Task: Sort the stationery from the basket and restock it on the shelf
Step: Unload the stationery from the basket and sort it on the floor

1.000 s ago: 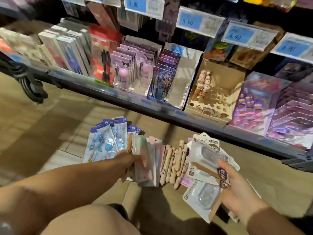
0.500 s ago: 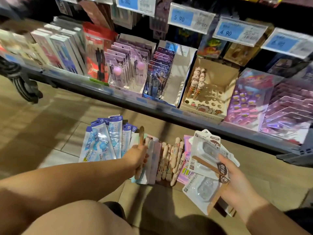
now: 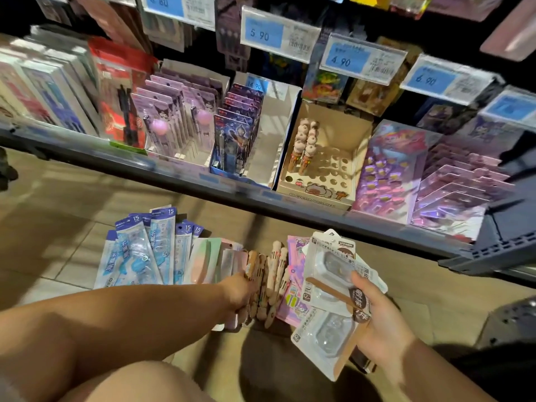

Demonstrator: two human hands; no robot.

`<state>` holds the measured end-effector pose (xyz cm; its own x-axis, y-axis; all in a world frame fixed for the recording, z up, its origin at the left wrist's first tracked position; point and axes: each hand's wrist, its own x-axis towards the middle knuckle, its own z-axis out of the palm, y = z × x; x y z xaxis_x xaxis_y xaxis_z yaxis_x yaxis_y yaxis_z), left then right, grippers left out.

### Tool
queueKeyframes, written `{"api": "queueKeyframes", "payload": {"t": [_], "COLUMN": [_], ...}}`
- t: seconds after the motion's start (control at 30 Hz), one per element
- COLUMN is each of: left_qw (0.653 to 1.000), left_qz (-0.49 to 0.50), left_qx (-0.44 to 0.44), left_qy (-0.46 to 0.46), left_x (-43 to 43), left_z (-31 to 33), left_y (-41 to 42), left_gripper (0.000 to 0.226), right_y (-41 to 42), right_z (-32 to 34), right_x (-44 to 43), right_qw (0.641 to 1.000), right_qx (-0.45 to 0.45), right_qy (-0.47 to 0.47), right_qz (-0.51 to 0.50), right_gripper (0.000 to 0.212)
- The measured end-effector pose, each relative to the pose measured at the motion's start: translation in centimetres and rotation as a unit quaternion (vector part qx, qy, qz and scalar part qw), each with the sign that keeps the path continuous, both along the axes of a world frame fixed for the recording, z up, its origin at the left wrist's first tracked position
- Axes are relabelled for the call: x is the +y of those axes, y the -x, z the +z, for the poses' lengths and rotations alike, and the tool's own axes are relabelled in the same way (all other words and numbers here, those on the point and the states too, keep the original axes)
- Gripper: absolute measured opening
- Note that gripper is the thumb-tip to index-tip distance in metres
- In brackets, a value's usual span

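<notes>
left fingers: your left hand (image 3: 239, 294) is curled round one beige pen (image 3: 251, 264), which juts up past your knuckles; motion blur hides the single fingertips.
pen row: the other beige pens (image 3: 274, 285) lie side by side on the floor, right against the hand, their near ends just beyond your fingers.
right fingers: your right hand (image 3: 385, 326) pinches a fan of white blister packs (image 3: 326, 333), thumb (image 3: 359, 281) pressed on top, the other fingers hidden beneath.
left of the row: pastel packs (image 3: 203, 261) touch the row's left side; blue packets (image 3: 139, 252) fan out beyond them.
right of the row: a pink card pack (image 3: 293, 298) lies between the row and the blister packs, partly covered by both.
shelf edge: the shelf lip (image 3: 203, 181) runs just beyond the floor piles and slants nearer to you toward the right.
pen box: a holed pen box (image 3: 316, 195) stands at the lip, up and right of the row; matching pens (image 3: 304, 143) stand in its back-left holes, and the other holes are open.
open room: bare floor tile (image 3: 58, 227) lies left of the blue packets, with a strip of floor between piles and lip.
right edge: a dark slotted crate (image 3: 499, 245) juts out past the shelf's right end.
near edge: your knee (image 3: 130, 381) sits under your left forearm.
</notes>
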<state>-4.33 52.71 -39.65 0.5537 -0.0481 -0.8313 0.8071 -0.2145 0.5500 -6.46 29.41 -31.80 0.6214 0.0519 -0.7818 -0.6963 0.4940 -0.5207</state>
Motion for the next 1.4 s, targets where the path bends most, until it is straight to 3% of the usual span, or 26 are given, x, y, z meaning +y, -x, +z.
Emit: {"api": "queueKeyframes", "payload": {"t": [0.13, 0.37, 0.47, 0.57, 0.67, 0.77, 0.87, 0.97, 1.2, 1.4], "left_qw": [0.990, 0.987, 0.997, 0.976, 0.956, 0.949, 0.951, 0.958, 0.952, 0.943], "left_qz": [-0.124, -0.110, -0.037, 0.087, 0.029, -0.041, -0.014, 0.034, 0.092, 0.110], "left_qx": [-0.038, -0.072, -0.069, -0.047, -0.062, -0.069, -0.079, -0.088, -0.098, -0.096], "left_qy": [-0.063, -0.093, 0.000, 0.195, 0.286, 0.306, 0.299, 0.272, 0.273, 0.298], "left_x": [-0.7, 0.2, 0.4, 0.4, 1.0, 1.7, 1.8, 2.1, 2.2, 1.9], "left_z": [1.1, 1.4, 1.6, 3.3, 5.0, 6.5, 7.5, 7.7, 8.5, 9.0], "left_y": [-0.8, -0.4, 0.6, 1.7, 2.6, 2.9, 3.1, 3.2, 3.1, 3.4], "left_gripper": [0.020, 0.039, 0.060, 0.053, 0.073, 0.106, 0.084, 0.062, 0.043, 0.047], "right_y": [0.0, 0.5, 0.9, 1.3, 1.6, 2.0, 2.2, 2.2, 1.3, 0.9], "right_z": [0.4, 0.7, 1.0, 1.4, 1.8, 2.2, 2.7, 2.6, 3.4, 3.7], "right_x": [0.0, 1.7, 2.9, 4.6, 6.1, 7.5, 8.9, 9.8, 10.4, 11.0], "right_qw": [1.000, 1.000, 1.000, 1.000, 0.999, 0.998, 0.997, 0.996, 0.998, 0.995], "right_qx": [-0.004, -0.001, -0.003, -0.002, -0.006, -0.030, -0.058, -0.073, -0.052, -0.033], "right_qy": [-0.015, -0.016, -0.022, -0.026, -0.032, -0.047, -0.043, -0.025, -0.025, -0.016], "right_qz": [0.011, 0.011, 0.000, -0.016, -0.022, -0.008, 0.014, 0.034, -0.008, -0.089], "right_gripper": [0.045, 0.044, 0.040, 0.042, 0.041, 0.028, 0.023, 0.041, 0.055, 0.060]}}
